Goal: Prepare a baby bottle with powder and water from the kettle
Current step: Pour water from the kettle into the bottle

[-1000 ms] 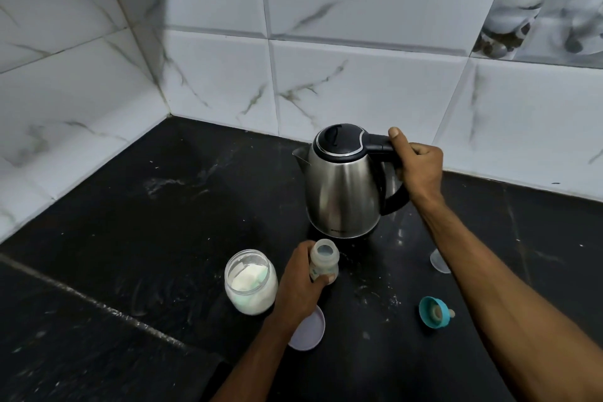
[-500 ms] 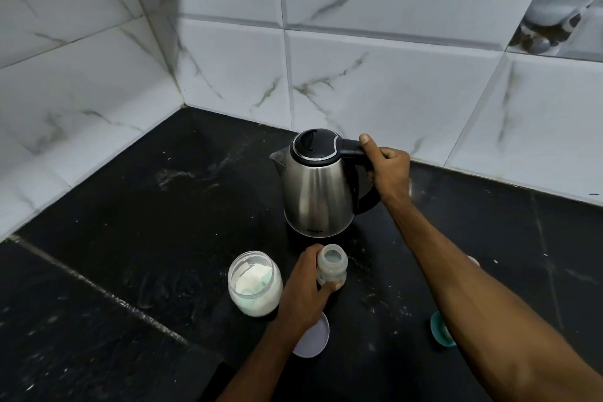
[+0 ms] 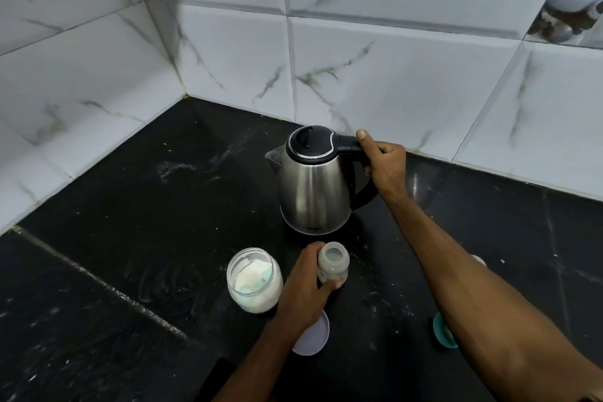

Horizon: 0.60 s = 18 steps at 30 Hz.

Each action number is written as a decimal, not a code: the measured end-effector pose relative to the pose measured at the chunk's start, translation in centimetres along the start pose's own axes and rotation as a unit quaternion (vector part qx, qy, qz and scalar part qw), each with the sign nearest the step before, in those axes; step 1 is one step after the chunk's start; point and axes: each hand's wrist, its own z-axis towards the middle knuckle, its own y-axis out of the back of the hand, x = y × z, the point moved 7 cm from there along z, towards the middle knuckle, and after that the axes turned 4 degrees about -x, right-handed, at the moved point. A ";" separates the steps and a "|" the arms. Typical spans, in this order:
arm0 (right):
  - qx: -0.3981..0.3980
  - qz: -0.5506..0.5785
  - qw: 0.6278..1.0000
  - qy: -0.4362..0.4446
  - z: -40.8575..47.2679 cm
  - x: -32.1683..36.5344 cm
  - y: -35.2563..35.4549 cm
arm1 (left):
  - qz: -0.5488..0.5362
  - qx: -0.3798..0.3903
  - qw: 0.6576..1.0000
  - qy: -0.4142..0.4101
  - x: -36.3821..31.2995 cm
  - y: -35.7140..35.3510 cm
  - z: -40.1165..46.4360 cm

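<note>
A steel kettle [image 3: 312, 196] with a black lid stands upright on the black counter [image 3: 130, 206], spout pointing left. My right hand [image 3: 385, 166] is closed around its black handle. Just in front of it stands a small, open, translucent baby bottle [image 3: 332, 263], held upright on the counter by my left hand [image 3: 303, 297]. To the left of the bottle sits an open glass jar [image 3: 254, 281] of white powder with a pale green scoop inside.
A white jar lid [image 3: 315, 338] lies flat under my left wrist. A teal bottle ring [image 3: 442, 331] shows beside my right forearm, and a small clear cap [image 3: 478, 259] peeks out behind it. Marble-tiled walls meet in a corner at the back left.
The kettle has come down and sits further back on the counter, with my right hand still on its handle. The view has shifted; bottle and jar are unchanged.
</note>
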 end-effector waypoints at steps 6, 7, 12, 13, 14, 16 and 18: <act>-0.003 0.014 1.000 0.004 0.1 -0.2 0.3 | 0.005 0.003 1.000 0.013 0.4 -0.1 0.0; -0.004 0.013 1.000 0.005 0.1 -0.2 0.4 | 0.007 0.003 1.000 0.015 0.4 -0.1 0.0; -0.003 0.003 1.000 0.016 0.0 -0.1 0.5 | 0.008 0.002 1.000 0.020 0.6 -0.2 0.0; 0.001 -0.001 1.000 0.017 -0.1 0.0 0.6 | 0.008 0.003 1.000 0.021 0.6 -0.2 0.0; 0.008 -0.008 1.000 0.018 -0.2 0.1 0.5 | 0.008 0.002 1.000 0.021 0.6 -0.2 0.0; 0.023 -0.022 0.999 0.022 -0.4 0.2 0.5 | 0.007 -0.001 1.000 0.020 0.6 -0.1 0.0; 0.025 -0.041 0.998 0.033 -0.7 0.4 0.9 | 0.008 0.001 1.000 0.016 0.5 0.0 0.0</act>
